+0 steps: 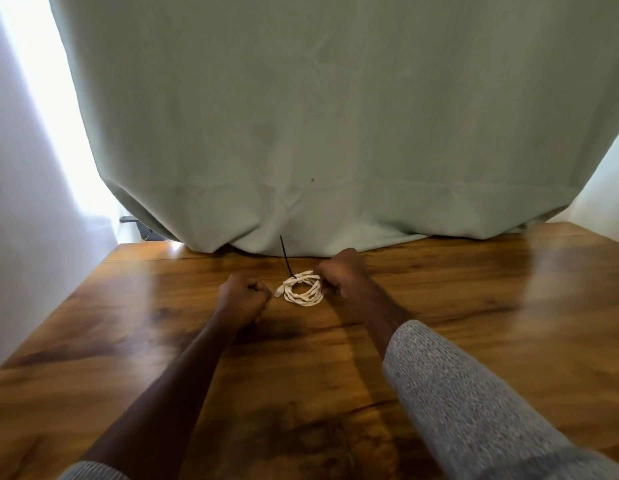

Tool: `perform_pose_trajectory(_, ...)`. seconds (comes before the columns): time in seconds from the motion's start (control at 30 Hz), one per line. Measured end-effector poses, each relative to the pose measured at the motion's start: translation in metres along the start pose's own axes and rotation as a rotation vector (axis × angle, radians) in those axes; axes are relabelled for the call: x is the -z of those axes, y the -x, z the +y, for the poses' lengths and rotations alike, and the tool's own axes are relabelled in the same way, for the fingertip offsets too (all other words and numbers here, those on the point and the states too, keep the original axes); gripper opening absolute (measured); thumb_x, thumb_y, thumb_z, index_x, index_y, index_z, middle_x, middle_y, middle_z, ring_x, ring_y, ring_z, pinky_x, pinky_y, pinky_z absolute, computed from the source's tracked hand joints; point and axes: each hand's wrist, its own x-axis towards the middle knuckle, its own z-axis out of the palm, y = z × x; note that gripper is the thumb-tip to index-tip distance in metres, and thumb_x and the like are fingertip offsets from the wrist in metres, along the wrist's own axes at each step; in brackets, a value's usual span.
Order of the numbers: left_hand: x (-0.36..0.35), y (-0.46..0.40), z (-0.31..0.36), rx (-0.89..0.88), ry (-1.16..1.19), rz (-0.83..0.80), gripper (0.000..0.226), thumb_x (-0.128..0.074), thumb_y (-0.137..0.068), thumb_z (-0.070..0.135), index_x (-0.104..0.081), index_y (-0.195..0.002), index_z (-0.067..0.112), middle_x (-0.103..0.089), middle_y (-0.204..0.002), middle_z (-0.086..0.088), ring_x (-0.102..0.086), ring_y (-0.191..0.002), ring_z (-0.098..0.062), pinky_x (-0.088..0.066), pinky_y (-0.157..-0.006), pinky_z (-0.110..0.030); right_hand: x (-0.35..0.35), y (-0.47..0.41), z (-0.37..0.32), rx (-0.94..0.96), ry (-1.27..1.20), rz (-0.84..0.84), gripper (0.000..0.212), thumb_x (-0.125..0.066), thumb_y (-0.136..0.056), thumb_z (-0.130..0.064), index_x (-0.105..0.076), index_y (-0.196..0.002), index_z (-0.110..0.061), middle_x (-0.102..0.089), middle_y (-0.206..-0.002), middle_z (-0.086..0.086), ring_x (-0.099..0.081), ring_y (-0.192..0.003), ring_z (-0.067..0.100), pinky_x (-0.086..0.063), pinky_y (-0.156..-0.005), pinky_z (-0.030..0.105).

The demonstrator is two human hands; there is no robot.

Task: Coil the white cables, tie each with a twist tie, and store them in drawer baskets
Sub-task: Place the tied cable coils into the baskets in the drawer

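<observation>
Coiled cable between fisted hands

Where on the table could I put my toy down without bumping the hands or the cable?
Bare wood lies wide to the right of the right hand, over to the wooden table's edge, and left of the left hand. It is crowded in the middle: the coiled white cable with its black twist tie sits between both hands.

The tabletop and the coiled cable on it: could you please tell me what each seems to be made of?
Tabletop: wood or wood-look laminate, glossy; brown grain with bright reflections. Coiled cable: white, matte, perhaps braided; blur leaves that open.
</observation>
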Motion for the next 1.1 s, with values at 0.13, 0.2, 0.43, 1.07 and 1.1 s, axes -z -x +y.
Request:
perform_pose_trajectory(0.13,-0.005,-0.001,0.007,-0.008,0.005,-0.014,0.025,-0.067,-0.089,0.013,-0.069,-0.066,0.004,-0.069,-0.064,-0.020,-0.056,-0.045,-0.021,-0.050,-0.051,-0.030,0.008,0.001,0.002,0.044,0.024,0.088,0.027,-0.087,-0.072,-0.022,-0.069,-0.084,-0.006,-0.072,-0.074,0.007,-0.069,-0.059,0.018,-0.053,-0.051,0.027)
perform_pose_trajectory(0.2,-0.011,-0.001,0.013,-0.003,0.013,-0.022,0.024,-0.068,-0.089,0.015,-0.070,-0.068,0.003,-0.070,-0.066,-0.020,-0.056,-0.046,-0.020,-0.049,-0.050,-0.029,0.018,0.000,0.006,0.049,0.025,0.103,0.028,-0.088,-0.069,-0.023,-0.071,-0.083,-0.006,-0.073,-0.074,0.007,-0.068,-0.057,0.018,-0.048,-0.047,0.024)
perform_pose_trajectory(0.43,-0.059,0.008,0.055,-0.081,0.045,-0.112,0.026,-0.067,-0.092,0.019,-0.070,-0.071,0.004,-0.069,-0.063,-0.013,-0.056,-0.045,-0.015,-0.050,-0.049,-0.029,0.095,0.000,0.042,0.066,-0.018,0.184,0.019,-0.086,-0.066,-0.020,-0.072,-0.070,-0.007,-0.073,-0.069,0.005,-0.074,-0.065,0.020,-0.064,-0.067,0.038)
perform_pose_trajectory(1.07,-0.331,0.176,0.264,-0.512,0.102,-0.721,0.023,-0.068,-0.090,0.012,-0.068,-0.068,0.006,-0.070,-0.065,-0.008,-0.056,-0.042,-0.018,-0.046,-0.041,-0.026,0.447,0.162,0.266,-0.201,-0.211,0.925,0.029,-0.081,-0.038,-0.030,-0.071,-0.057,-0.010,-0.072,-0.062,0.007,-0.074,-0.065,0.027,-0.063,-0.065,0.050)
perform_pose_trajectory(1.1,-0.344,0.191,0.273,-0.531,0.107,-0.757,0.021,-0.069,-0.090,0.011,-0.069,-0.071,0.001,-0.071,-0.067,-0.010,-0.055,-0.041,-0.016,-0.047,-0.042,-0.026,0.463,0.176,0.280,-0.211,-0.211,0.960,0.028,-0.080,-0.037,-0.030,-0.072,-0.057,-0.012,-0.072,-0.061,0.006,-0.074,-0.065,0.026,-0.063,-0.065,0.050)
